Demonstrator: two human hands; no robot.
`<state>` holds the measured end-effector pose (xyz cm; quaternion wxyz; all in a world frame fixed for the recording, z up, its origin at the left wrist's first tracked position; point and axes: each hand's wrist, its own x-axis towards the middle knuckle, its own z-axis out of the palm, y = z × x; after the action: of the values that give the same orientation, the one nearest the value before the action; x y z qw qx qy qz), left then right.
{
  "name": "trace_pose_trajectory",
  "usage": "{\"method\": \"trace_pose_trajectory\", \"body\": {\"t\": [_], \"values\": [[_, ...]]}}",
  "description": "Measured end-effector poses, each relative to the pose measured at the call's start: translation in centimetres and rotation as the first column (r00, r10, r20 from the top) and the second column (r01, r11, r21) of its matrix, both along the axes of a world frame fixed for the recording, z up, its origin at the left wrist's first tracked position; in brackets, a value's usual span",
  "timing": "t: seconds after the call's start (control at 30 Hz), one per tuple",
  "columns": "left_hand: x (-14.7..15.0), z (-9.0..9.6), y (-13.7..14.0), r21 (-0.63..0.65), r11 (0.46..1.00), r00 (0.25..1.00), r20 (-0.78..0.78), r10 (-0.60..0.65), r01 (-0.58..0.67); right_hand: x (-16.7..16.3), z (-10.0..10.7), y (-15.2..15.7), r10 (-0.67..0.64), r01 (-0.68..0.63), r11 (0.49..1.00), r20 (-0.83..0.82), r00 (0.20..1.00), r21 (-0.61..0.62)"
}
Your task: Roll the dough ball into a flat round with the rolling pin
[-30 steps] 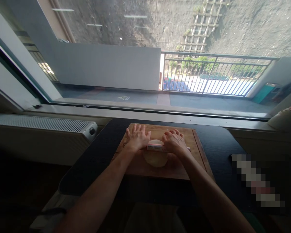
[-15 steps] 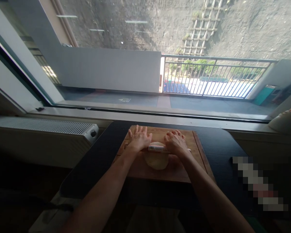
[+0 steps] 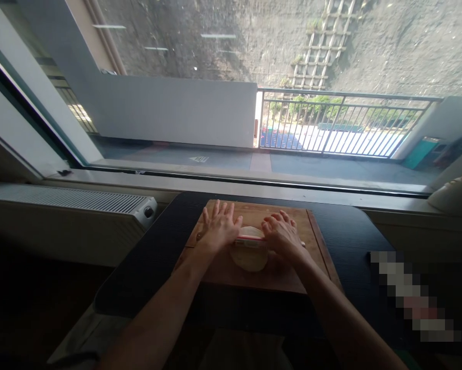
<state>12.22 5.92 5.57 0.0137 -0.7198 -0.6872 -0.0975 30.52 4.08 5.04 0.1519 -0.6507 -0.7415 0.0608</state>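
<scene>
A flattened round of pale dough [image 3: 251, 260] lies on a wooden board [image 3: 231, 282]. Across the dough runs a rolling pin [image 3: 251, 238], its label strip and a red line showing between my hands. My left hand [image 3: 220, 226] rests with its palm over the pin's left part, fingers spread and stretched forward. On the pin's right part lies my right hand [image 3: 280, 231], palm down, with its fingers slightly bent and reaching past the pin. Neither hand is wrapped round the pin. The pin's ends stick out a little beyond both hands.
The board lies on a dark table [image 3: 146, 257] against the window sill [image 3: 292, 198]. A white radiator [image 3: 69, 210] stands at the left. A pixelated patch [image 3: 411, 295] covers something at the table's right. A pale rounded object [image 3: 452, 195] sits on the sill's right end.
The rolling pin has turned under my palms, so its printed label has shifted and a red line shows. My hands have moved only slightly.
</scene>
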Motion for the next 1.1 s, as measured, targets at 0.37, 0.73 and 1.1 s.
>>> {"method": "trace_pose_trajectory", "body": {"t": [0.37, 0.73, 1.1], "values": [[0.3, 0.3, 0.6, 0.027, 0.999, 0.999, 0.007, 0.04, -0.04, -0.1, 0.5, 0.9, -0.042, 0.042, 0.998, -0.004, 0.999, -0.056], [0.4, 0.6, 0.6, 0.117, 0.993, 1.0, 0.003, 0.027, -0.027, 0.1, 0.7, 1.0, -0.065, 0.065, 0.998, -0.028, 0.998, 0.011], [0.3, 0.6, -0.2, 0.141, 0.99, 1.0, 0.015, 0.014, -0.016, 0.1, 0.7, 0.8, -0.058, 0.058, 0.998, -0.005, 0.998, -0.014]]}}
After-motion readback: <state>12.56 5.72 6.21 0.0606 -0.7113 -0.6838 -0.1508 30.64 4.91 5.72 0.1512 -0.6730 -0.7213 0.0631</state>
